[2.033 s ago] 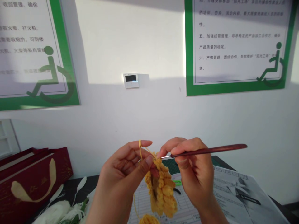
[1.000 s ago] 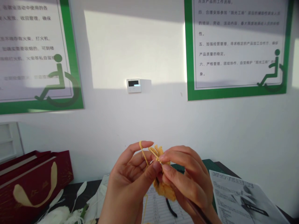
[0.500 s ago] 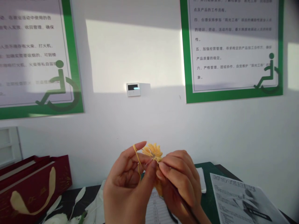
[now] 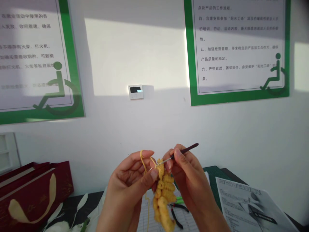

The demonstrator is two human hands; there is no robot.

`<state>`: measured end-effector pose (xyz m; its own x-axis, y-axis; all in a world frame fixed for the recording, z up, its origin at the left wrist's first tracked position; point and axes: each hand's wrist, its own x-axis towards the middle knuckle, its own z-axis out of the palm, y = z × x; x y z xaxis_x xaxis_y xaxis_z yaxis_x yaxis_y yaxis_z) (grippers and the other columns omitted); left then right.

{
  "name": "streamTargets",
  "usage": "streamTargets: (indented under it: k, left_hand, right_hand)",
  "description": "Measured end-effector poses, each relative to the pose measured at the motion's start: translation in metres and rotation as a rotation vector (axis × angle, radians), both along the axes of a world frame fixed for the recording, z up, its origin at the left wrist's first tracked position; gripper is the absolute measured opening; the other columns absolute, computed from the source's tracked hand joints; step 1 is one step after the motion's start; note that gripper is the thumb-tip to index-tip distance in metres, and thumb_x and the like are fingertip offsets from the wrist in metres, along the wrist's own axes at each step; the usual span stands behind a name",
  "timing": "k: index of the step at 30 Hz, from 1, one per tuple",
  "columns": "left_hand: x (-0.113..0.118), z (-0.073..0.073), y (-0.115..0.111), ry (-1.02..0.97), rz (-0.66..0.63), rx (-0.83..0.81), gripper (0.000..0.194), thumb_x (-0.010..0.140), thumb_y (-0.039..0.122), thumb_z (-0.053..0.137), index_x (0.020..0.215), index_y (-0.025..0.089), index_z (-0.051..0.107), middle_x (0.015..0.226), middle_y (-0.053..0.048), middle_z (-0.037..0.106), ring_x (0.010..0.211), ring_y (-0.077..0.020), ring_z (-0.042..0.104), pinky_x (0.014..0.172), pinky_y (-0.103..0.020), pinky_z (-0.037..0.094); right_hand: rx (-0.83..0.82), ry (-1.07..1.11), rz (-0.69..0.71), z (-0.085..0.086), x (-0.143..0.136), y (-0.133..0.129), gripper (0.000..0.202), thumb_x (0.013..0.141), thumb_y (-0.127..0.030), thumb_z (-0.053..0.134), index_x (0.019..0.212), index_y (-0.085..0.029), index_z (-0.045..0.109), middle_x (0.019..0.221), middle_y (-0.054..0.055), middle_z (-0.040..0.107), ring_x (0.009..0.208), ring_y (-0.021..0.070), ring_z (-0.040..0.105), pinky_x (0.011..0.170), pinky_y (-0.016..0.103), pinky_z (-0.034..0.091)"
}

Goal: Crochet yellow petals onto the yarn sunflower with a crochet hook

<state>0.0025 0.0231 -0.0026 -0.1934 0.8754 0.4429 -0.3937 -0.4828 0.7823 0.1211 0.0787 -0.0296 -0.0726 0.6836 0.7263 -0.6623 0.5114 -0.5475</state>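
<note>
Yellow crochet work [image 4: 164, 193] hangs from the fingertips of my left hand [image 4: 131, 180], which pinches its upper end. A strand of yellow yarn [image 4: 142, 158] loops over the left index finger and runs down beside the piece. My right hand [image 4: 187, 167] grips a crochet hook [image 4: 189, 149] with a dark handle pointing up and to the right. The hook's thin metal shaft reaches left to the top of the yellow piece, at the yarn. Its very tip is too small to make out.
Black-handled pliers [image 4: 177, 217] lie on a printed sheet [image 4: 142, 212] below the hands. A dark red gift bag [image 4: 41, 196] and white leaf-shaped pieces [image 4: 80, 203] are at left. At right, a printed leaflet [image 4: 253, 206] lies near a green mat [image 4: 213, 172].
My right hand has turned, so the hook's handle now points up-right instead of down-right. The crochet work now hangs down in full view, and the pliers have come into sight.
</note>
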Motion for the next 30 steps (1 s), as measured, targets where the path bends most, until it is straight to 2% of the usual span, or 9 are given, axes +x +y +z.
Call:
streamTargets:
  k: [3, 8, 10, 12, 14, 16, 18, 20, 30]
  left_hand:
    - [-0.001, -0.001, 0.004, 0.007, -0.043, -0.013, 0.025, 0.067, 0.014, 0.097, 0.089, 0.021, 0.087, 0.076, -0.004, 0.078, 0.068, -0.0136, 0.07, 0.059, -0.018, 0.055]
    - [0.005, -0.004, 0.0, 0.02, 0.049, 0.012, 0.03, 0.071, 0.017, 0.096, 0.099, 0.025, 0.088, 0.078, -0.003, 0.079, 0.07, -0.0132, 0.07, 0.065, -0.018, 0.057]
    - [0.008, -0.006, -0.002, 0.028, 0.105, 0.041, 0.032, 0.073, 0.017, 0.095, 0.102, 0.027, 0.088, 0.078, -0.002, 0.079, 0.071, -0.0124, 0.07, 0.068, -0.017, 0.058]
    - [0.01, -0.008, -0.004, 0.022, 0.119, 0.038, 0.035, 0.074, 0.018, 0.095, 0.106, 0.028, 0.088, 0.082, -0.002, 0.08, 0.077, -0.0143, 0.073, 0.072, -0.019, 0.059]
    - [0.011, -0.01, -0.005, 0.007, 0.039, -0.014, 0.038, 0.074, 0.018, 0.095, 0.111, 0.028, 0.087, 0.086, -0.003, 0.079, 0.081, -0.0164, 0.074, 0.074, -0.022, 0.06]
    - [0.01, -0.01, -0.005, -0.013, -0.098, -0.087, 0.04, 0.075, 0.016, 0.093, 0.112, 0.026, 0.086, 0.088, -0.004, 0.078, 0.075, -0.0152, 0.072, 0.072, -0.023, 0.06]
    - [0.007, -0.008, -0.005, -0.041, -0.216, -0.137, 0.036, 0.074, 0.013, 0.092, 0.109, 0.023, 0.087, 0.086, -0.004, 0.078, 0.065, -0.0108, 0.067, 0.066, -0.021, 0.059]
    - [0.003, -0.006, -0.004, -0.064, -0.287, -0.145, 0.031, 0.074, 0.01, 0.091, 0.104, 0.02, 0.088, 0.08, -0.003, 0.077, 0.057, -0.0068, 0.062, 0.06, -0.017, 0.055]
    - [-0.012, -0.006, -0.004, 0.003, -0.406, -0.16, 0.031, 0.073, 0.008, 0.089, 0.1, 0.022, 0.086, 0.078, -0.001, 0.072, 0.055, -0.0085, 0.059, 0.052, -0.017, 0.049]
  right_hand:
    - [-0.047, 0.023, 0.146, 0.002, -0.008, -0.001, 0.036, 0.101, -0.047, 0.063, 0.078, -0.025, 0.048, 0.066, -0.003, 0.06, 0.055, 0.0148, 0.062, 0.05, 0.027, 0.054]
    - [0.072, 0.051, -0.006, -0.002, -0.01, 0.001, 0.028, 0.102, -0.041, 0.063, 0.085, -0.027, 0.045, 0.071, -0.005, 0.063, 0.058, 0.0141, 0.065, 0.052, 0.026, 0.055]
    - [0.24, 0.024, -0.264, -0.006, -0.005, 0.004, 0.016, 0.102, -0.032, 0.063, 0.091, -0.027, 0.053, 0.076, -0.003, 0.066, 0.065, 0.015, 0.067, 0.057, 0.028, 0.056]
    - [0.503, -0.024, -0.667, -0.012, 0.002, 0.009, 0.009, 0.099, -0.02, 0.065, 0.096, -0.027, 0.062, 0.083, 0.0, 0.069, 0.073, 0.0172, 0.068, 0.065, 0.033, 0.056]
    - [0.712, -0.047, -1.032, -0.017, 0.008, 0.013, 0.019, 0.094, -0.011, 0.067, 0.097, -0.03, 0.067, 0.085, 0.0, 0.073, 0.074, 0.019, 0.067, 0.072, 0.039, 0.054]
    - [0.791, 0.011, -1.169, -0.02, 0.011, 0.017, 0.022, 0.093, -0.009, 0.068, 0.098, -0.03, 0.07, 0.083, -0.001, 0.072, 0.072, 0.0188, 0.065, 0.073, 0.041, 0.053]
    - [0.809, 0.084, -1.1, -0.02, 0.009, 0.019, 0.017, 0.096, -0.013, 0.066, 0.101, -0.029, 0.071, 0.083, 0.0, 0.071, 0.072, 0.0186, 0.064, 0.072, 0.041, 0.053]
    - [0.735, 0.134, -0.898, -0.017, 0.004, 0.018, 0.011, 0.1, -0.019, 0.064, 0.102, -0.028, 0.071, 0.083, 0.001, 0.068, 0.076, 0.0193, 0.063, 0.072, 0.041, 0.055]
    - [0.28, 0.232, -0.229, -0.011, -0.001, 0.004, 0.012, 0.106, -0.031, 0.06, 0.097, -0.025, 0.063, 0.075, -0.002, 0.063, 0.07, 0.0157, 0.06, 0.067, 0.031, 0.048]
